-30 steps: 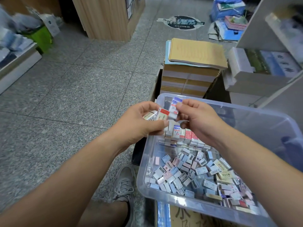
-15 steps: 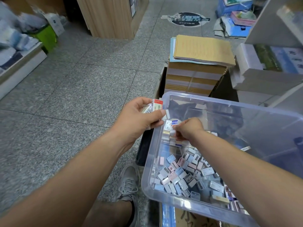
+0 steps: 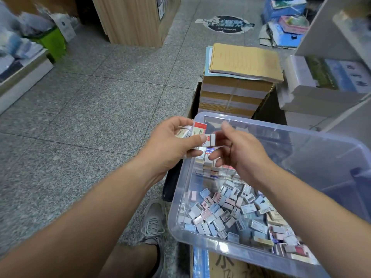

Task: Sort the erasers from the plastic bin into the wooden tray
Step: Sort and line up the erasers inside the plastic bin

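The clutch of erasers you have gathered sits in your left hand, above the far left corner of the plastic bin. That hand grips them with the thumb pressed across the front and the fingers curled behind, the forearm reaching in from the lower left. One small white eraser lies at the tip of that thumb, between your two hands. Your right hand is just beside it over the bin, thumb raised and fingers loosely curled toward the eraser. Motion blur hides whether it pinches the piece or merely nears it. Below, a heap of loose erasers covers the bin's bottom. Your grey shoe rests on the speckled floor left of the bin, and a stack of brown pads stands beyond it.
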The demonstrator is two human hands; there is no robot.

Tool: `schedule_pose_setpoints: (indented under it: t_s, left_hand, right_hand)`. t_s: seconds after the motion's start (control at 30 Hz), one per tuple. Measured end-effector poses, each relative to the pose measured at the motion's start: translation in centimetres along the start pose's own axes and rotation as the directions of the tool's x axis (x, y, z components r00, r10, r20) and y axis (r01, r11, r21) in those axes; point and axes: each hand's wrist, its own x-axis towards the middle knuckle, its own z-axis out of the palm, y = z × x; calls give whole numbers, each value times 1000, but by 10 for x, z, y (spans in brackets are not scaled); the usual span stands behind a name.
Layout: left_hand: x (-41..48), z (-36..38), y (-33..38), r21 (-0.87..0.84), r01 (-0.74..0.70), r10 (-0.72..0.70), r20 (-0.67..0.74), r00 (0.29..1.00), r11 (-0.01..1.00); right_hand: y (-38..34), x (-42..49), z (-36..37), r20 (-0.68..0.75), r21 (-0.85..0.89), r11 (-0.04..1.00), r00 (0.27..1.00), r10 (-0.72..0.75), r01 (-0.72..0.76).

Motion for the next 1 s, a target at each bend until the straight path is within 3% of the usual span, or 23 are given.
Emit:
schedule_pose_setpoints:
  t_s: [0.07, 0.17, 0.27, 0.4, 0.7, 0.83, 1.0]
  left_hand:
    - [0, 2, 1, 0, 3, -3, 7, 1000, 1000]
    - [-2, 4, 2, -29, 10, -10, -6, 1000, 1000]
    - [-2, 3, 1, 16, 5, -5, -34, 999, 1000]
    - [-3, 4, 0, 57, 11, -10, -24, 1000, 998]
    - [0, 7, 1, 106, 16, -14, -17, 1000, 994]
    - [1, 8, 1, 108, 12, -10, -20, 1000, 994]
    - [1, 5, -2, 136, -4, 5, -6, 1000, 991]
  right_hand:
    - [-6, -10, -2, 61, -37, 998, 997, -49, 52]
    - [-4, -9, -16, -36, -55, 996, 997, -65, 63]
    - [7, 2, -37, -210, -73, 996, 977, 33, -49]
    - [42, 25, -56, -331, -208, 945, 927, 174, -252]
    - [74, 75, -40, -514, -308, 918, 856, 61, -250]
    - [89, 72, -45, -481, -414, 893, 875, -50, -177]
    - [94, 63, -54, -212, -775, 626, 968, -133, -84]
